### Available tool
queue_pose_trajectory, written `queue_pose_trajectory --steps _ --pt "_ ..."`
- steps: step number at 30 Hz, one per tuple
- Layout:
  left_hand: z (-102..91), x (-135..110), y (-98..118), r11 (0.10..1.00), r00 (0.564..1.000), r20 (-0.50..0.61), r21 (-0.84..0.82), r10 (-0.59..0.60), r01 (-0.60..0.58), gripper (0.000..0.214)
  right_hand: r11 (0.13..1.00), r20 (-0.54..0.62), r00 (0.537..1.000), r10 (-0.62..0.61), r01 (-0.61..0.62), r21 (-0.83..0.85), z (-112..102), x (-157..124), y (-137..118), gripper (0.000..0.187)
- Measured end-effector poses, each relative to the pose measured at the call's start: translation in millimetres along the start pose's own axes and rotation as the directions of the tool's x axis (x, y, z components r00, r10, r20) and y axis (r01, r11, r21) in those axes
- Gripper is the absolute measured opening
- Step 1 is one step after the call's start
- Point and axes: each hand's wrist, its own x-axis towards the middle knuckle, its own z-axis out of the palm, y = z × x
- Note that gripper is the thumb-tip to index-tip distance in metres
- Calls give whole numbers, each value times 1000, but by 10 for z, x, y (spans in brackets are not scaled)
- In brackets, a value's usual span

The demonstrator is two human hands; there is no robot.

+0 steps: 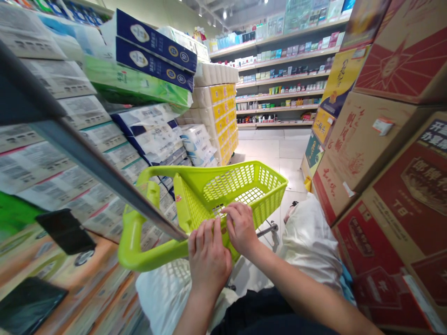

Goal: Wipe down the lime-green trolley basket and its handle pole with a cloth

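Note:
A lime-green plastic shopping cart (268,197) stands turned sideways before me, its latticed basket pointing away to the right and its looped handle (131,237) at the left. My left hand (209,256) is closed over the near side rim, fingers on top. Just right of it and farther forward, my right hand (240,227) grips the same rim with bent fingers. The two hands nearly touch. No goods show in the visible part of the basket. Their thumbs and the rim under the palms are partly hidden.
Packs of paper goods (153,130) are stacked on the left, with a dark phone-like slab (66,230) among them. Cartons (363,139) rise close on the right. A slanted metal pole (115,179) crosses the view. Stocked shelves (279,93) stand beyond the tiled floor (265,149).

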Motion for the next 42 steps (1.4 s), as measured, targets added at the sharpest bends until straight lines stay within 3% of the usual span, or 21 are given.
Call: queue_pose_trajectory --steps 5,8,12,16,19,24,31,36,42 --pt "-23 -8 -14 1000 1000 16 -2 7 -7 59 993 90 989 -117 115 18 -49 4 73 24" --pt "-22 -7 -8 1000 1000 14 -1 10 -10 59 997 54 997 -63 65 -36 -86 42 202 24" --pt "8 -10 -7 1000 1000 3 -9 -2 2 62 1000 14 1000 3 -3 -16 -24 22 65 22" --pt "16 -24 -31 1000 1000 -8 -4 9 -9 63 996 77 993 -90 87 33 -4 -12 -61 21" --pt "4 -27 -42 1000 1000 2 -13 12 -12 63 990 129 981 -142 142 11 -75 20 86 23" --pt "2 -2 -22 1000 1000 20 -14 19 -18 63 996 46 997 -57 61 -71 -113 79 279 22" --pt "14 49 -9 999 998 37 5 48 -48 62 992 54 991 -120 118 31 -8 74 -2 21" --pt "13 114 -77 997 997 34 -11 72 -72 63 987 121 982 -147 153 -44 -75 166 231 22" --pt "8 208 -158 997 992 99 5 72 -73 63 996 60 998 -35 39 -81 42 216 271 21"
